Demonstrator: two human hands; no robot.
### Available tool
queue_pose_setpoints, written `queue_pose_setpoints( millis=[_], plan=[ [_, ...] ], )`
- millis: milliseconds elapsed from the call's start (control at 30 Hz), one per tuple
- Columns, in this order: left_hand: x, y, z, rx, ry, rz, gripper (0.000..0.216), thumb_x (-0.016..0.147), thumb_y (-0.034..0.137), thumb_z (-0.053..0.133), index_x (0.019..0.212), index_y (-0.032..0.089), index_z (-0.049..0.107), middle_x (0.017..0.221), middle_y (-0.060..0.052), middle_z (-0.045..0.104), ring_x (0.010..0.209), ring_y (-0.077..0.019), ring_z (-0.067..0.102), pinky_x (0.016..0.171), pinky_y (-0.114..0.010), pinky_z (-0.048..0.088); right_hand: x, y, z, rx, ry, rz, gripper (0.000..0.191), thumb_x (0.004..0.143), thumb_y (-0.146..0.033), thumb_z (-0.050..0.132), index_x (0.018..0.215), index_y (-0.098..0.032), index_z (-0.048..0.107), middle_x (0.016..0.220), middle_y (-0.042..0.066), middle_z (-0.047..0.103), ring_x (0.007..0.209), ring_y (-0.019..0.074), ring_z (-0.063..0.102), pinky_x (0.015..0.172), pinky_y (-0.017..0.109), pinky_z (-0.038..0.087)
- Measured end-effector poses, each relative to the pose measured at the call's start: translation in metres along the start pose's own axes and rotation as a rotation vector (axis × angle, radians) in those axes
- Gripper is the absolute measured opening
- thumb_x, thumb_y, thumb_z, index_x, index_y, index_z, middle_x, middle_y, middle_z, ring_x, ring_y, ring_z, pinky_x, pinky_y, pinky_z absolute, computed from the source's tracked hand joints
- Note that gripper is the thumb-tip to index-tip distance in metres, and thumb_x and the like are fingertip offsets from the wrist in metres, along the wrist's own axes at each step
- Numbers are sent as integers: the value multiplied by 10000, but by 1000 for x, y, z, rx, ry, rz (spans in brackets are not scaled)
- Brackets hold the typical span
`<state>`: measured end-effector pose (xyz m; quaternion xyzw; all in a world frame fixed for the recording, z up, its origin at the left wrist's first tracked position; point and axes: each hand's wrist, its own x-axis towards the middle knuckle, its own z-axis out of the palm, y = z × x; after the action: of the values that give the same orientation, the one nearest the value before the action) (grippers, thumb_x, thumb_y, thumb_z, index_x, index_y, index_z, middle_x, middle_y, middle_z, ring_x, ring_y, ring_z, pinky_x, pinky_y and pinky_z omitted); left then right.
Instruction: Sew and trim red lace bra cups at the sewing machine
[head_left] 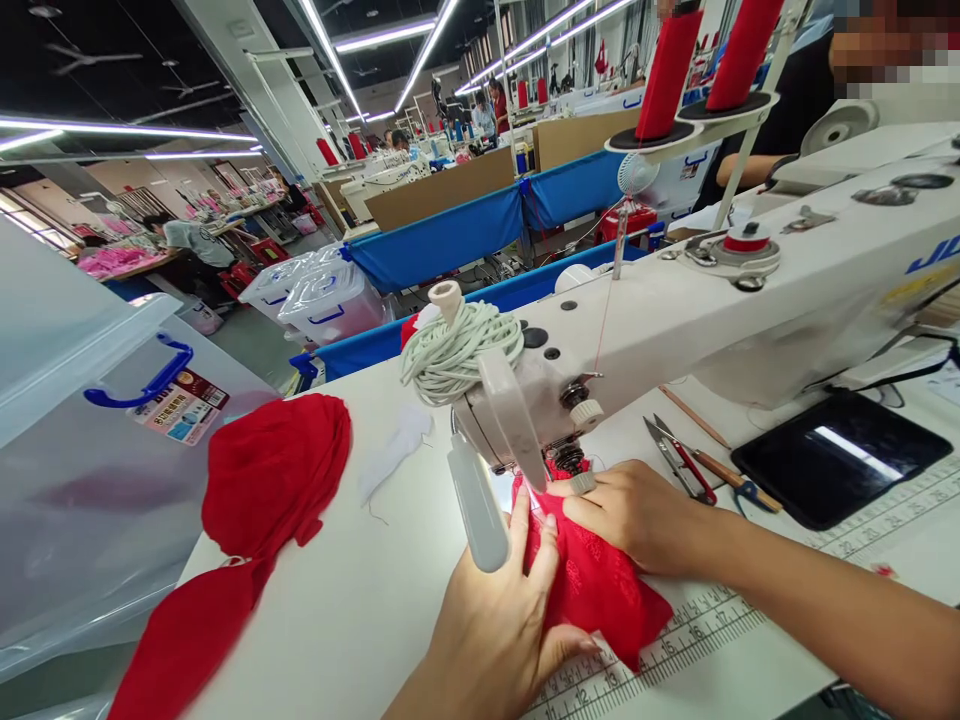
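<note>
A piece of red lace fabric [600,590] lies on the white table under the needle end of a white sewing machine [675,310]. My left hand [495,630] rests flat on the fabric's near left edge, fingers stretched toward the needle. My right hand [637,515] lies on the fabric just right of the presser foot [566,465], its fingers curled down and pressing the cloth. A coil of pale cord [457,350] sits on top of the machine head.
A pile of red fabric pieces [270,480] lies at the table's left edge beside a clear plastic bin [90,470]. Thread snips [679,460], a pencil, and a dark tablet [840,455] lie right of the needle. Red thread cones [667,70] stand behind. Another person sits opposite.
</note>
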<state>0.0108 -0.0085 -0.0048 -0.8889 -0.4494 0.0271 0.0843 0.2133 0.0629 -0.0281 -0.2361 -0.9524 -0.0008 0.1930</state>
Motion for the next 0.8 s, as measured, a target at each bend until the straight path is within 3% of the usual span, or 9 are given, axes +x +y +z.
queue_pose_setpoints(
  millis=[167,800],
  plan=[
    [3,1,-3,38,34,21,790,819,733,277,1215,122,584,1299,-266,552,965,-374,650,628,-447,570,-1,1,1,-19,17,1,224,833,-75,397,652,-189,460,552,-4,503,468,124,338,468,291,149],
    [0,-1,2,37,63,-8,810,805,750,262,1215,139,598,1315,-240,550,1023,-407,619,708,-519,562,-2,2,3,-31,0,19,194,826,-77,409,698,-178,515,597,15,571,469,132,362,462,300,148]
  ],
)
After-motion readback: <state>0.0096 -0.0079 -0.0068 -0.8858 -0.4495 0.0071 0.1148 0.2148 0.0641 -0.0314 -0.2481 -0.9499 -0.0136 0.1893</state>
